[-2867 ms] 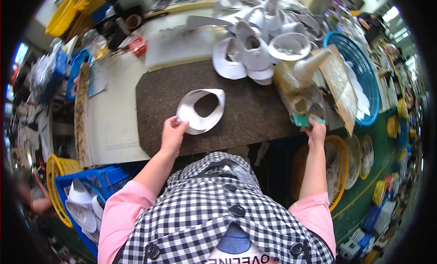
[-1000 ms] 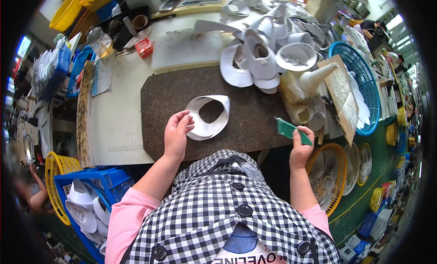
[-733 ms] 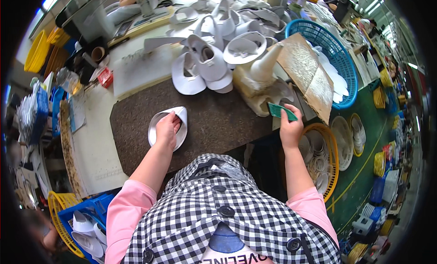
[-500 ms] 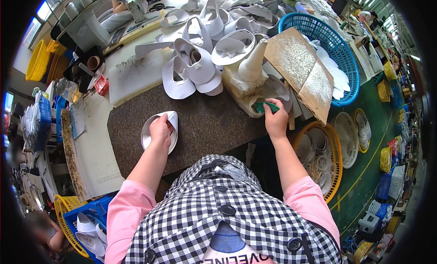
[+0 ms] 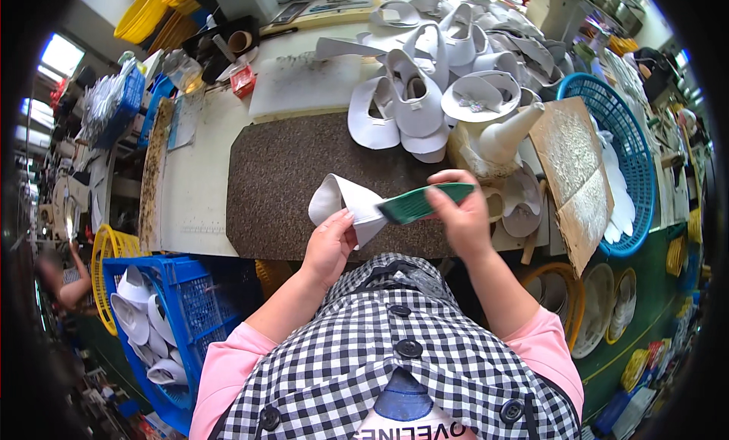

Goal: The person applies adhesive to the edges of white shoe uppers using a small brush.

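Observation:
My left hand (image 5: 328, 246) grips a white shoe upper (image 5: 332, 195) by its near edge, holding it tilted above the dark speckled board (image 5: 281, 163). In my right hand (image 5: 465, 221), slightly blurred, is a flat green brush (image 5: 410, 205). Its far end touches or overlaps the right side of the upper; contact cannot be told. Behind my right hand stands a cream, crusted pot with a cone-shaped spout (image 5: 510, 136). Several white shoe uppers (image 5: 414, 98) stand grouped at the board's far edge.
A tilted brown cardboard (image 5: 573, 167) leans by a blue basket (image 5: 642, 159) of white pieces on the right. At lower left is a blue crate (image 5: 194, 288) with white uppers. A white cutting slab (image 5: 304, 83) and a red box (image 5: 242, 81) lie behind the board.
My left hand has lifted the upper off the board and turned it. My right hand has brought the green brush from beside the cream pot over to the upper. The view has swung left.

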The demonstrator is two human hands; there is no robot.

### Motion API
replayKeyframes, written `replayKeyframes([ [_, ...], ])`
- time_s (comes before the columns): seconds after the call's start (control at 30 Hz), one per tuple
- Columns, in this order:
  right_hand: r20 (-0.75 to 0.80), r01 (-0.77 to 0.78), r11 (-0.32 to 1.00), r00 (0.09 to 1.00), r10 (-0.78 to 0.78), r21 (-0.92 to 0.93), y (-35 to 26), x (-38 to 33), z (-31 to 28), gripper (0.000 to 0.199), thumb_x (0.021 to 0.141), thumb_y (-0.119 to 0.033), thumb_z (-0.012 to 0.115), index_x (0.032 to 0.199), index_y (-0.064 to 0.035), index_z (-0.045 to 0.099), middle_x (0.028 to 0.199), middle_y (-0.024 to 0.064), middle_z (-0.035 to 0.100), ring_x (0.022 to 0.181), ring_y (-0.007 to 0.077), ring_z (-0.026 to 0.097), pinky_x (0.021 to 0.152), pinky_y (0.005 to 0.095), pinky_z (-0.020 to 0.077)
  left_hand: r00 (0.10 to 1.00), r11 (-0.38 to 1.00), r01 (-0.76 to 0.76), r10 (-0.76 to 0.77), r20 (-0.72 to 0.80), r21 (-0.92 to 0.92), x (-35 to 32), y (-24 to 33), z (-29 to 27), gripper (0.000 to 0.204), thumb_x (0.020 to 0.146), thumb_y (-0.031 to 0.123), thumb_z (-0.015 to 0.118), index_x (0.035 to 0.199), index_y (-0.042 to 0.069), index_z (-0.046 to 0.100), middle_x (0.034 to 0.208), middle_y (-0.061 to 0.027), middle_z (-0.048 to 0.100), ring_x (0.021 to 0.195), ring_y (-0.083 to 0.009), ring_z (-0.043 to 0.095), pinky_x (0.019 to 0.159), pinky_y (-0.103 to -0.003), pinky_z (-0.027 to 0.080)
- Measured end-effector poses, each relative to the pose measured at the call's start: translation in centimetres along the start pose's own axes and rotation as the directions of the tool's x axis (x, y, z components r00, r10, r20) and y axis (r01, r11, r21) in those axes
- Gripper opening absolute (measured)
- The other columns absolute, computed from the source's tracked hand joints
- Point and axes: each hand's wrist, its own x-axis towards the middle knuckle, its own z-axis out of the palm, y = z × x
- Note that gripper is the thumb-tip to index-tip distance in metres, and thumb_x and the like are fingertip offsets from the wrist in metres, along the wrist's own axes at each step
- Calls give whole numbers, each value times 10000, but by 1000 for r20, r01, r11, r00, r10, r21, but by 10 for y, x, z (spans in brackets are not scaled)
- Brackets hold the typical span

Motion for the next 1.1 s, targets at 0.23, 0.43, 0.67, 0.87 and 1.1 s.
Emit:
replayKeyframes([
  [0.23, 191, 585, 726, 808, -557, -361, 11, 1, 46, 180, 858, 10, 627, 1020, -35, 562, 864, 132, 607, 732, 237, 609, 656, 302, 487, 999, 992, -45, 46, 7, -118, -10, 29, 5, 302, 990, 207, 454, 1231, 38, 526, 1156, -87, 611, 1055, -192, 581, 937, -366, 445],
  [0.43, 198, 554, 677, 823, -532, -484, -3, 4, 52, 193, 835, 46, 620, 994, -38, 550, 855, 147, 606, 722, 283, 610, 653, 344, 489, 1000, 997, -18, 18, -6, -76, -18, 36, 7, 319, 995, 218, 427, 1248, 46, 517, 1173, -101, 604, 1092, -203, 567, 943, -394, 443],
  [0.67, 98, 409, 802, 907, -409, -436, -18, 30, 41, 112, 891, -53, 612, 988, -37, 561, 869, 82, 617, 775, 158, 604, 713, 285, 486, 998, 995, -29, 24, 51, 98, -16, 36, -4, 351, 989, 224, 448, 1288, 53, 514, 1174, -81, 608, 1065, -176, 581, 933, -367, 448],
  [0.87, 250, 259, 933, 948, -196, -251, 2, 50, 50, 131, 887, -16, 624, 1010, -33, 580, 910, 51, 626, 797, 117, 603, 711, 278, 514, 990, 999, 39, -43, 136, 27, -23, 35, -6, 408, 982, 216, 450, 1329, 4, 470, 1216, -100, 596, 1100, -191, 586, 971, -366, 443],
  [1.1, 802, 912, 332, 378, -462, -239, -33, 5, 42, 226, 735, -134, 659, 960, -118, 648, 1000, 46, 673, 897, 241, 666, 770, 340, 556, 993, 996, 61, -54, 107, -65, -30, 46, -5, 379, 990, 219, 415, 1321, 44, 476, 1190, -102, 599, 1083, -197, 587, 969, -414, 448],
])
